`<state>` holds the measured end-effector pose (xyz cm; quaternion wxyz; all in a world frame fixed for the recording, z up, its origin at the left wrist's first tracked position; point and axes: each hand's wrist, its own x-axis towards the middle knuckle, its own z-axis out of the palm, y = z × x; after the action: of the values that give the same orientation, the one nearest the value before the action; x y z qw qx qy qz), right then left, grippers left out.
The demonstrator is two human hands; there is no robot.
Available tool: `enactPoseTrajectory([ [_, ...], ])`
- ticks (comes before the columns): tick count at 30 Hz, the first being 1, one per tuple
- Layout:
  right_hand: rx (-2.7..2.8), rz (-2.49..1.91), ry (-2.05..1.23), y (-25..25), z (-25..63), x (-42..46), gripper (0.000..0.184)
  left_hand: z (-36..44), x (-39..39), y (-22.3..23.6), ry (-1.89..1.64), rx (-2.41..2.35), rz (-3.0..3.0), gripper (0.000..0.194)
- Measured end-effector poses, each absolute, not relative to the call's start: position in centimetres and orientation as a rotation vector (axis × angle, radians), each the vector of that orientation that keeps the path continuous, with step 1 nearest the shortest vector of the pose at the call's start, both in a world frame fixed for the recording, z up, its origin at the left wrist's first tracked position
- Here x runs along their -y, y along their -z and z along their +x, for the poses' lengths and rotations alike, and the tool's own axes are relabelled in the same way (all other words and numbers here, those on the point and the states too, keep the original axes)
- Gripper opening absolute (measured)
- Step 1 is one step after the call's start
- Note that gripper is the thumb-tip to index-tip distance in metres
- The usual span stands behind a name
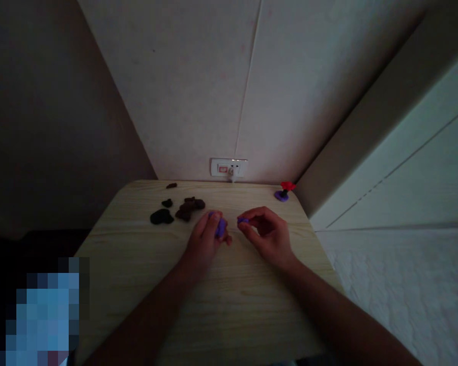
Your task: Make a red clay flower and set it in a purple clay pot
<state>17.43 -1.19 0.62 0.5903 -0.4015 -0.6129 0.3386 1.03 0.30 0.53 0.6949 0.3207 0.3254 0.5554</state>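
My left hand (206,236) is closed around a purple lump of what looks like modelling clay (220,227), its thumb resting on top. A short gap to the right, my right hand (269,231) pinches a smaller purple piece of clay (243,221) between thumb and fingertips. The two pieces are apart, both held over the wooden table. Left of my left hand lie several dark brown lumps (190,207) and a flat black piece (162,216), with a smaller black bit (167,203) behind it.
At the table's (229,310) far right corner stands a small figure with a red top (287,186) on a purple base (281,196). A thin brown piece (171,186) lies at the back left. A wall socket (229,167) with a plug sits just behind the table.
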Motion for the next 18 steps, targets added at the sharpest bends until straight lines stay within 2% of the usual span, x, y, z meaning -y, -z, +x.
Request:
enactPoseTrajectory([
  [6, 1.671, -0.918, -0.472, -0.9, 17.1, 2.2, 0.018, 1.9, 0.3, -1.3, -1.139, -0.669, 0.357, 0.016],
  [9, 1.807, -0.849, -0.296, -1.5, 16.8, 2.6, 0.023, 2.1, 0.5, -1.8, -1.134, -0.668, 0.268, 0.018],
  [18, 2.053, -0.726, -0.117, -1.2, 16.1, 2.7, 0.028, 2.0, 0.2, -2.4, -1.015, -0.688, 0.069, 0.035],
])
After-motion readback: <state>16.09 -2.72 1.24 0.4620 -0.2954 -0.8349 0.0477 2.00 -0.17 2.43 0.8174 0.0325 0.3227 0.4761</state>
